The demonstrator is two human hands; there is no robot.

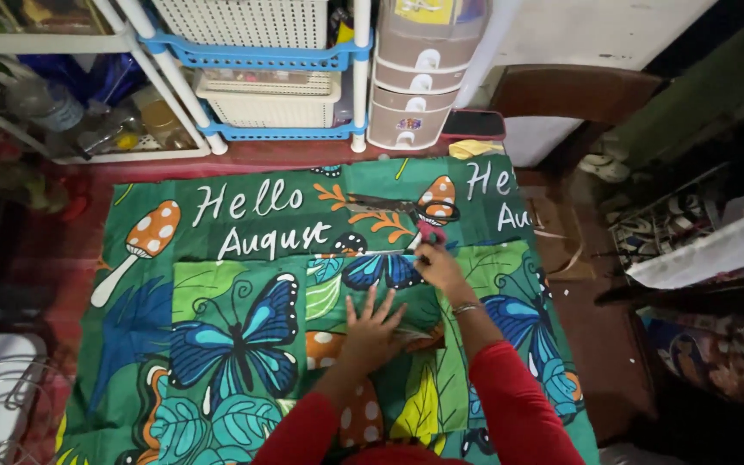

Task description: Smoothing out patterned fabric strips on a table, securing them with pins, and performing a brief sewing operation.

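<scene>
Item: our large green cotton cloth printed with blue butterflies and spotted mushrooms, spread flat on the floor. Our left hand, fingers splayed, presses it down. Our right hand, fingers pinched together, holds red-handled scissors. We judge the cutting barely begun.

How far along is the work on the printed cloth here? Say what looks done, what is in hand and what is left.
Done: the cloth lies spread flat on the floor. In hand: the left hand presses it down while the right hand marks or measures near the scissors. Left: no cut shows yet.
</scene>
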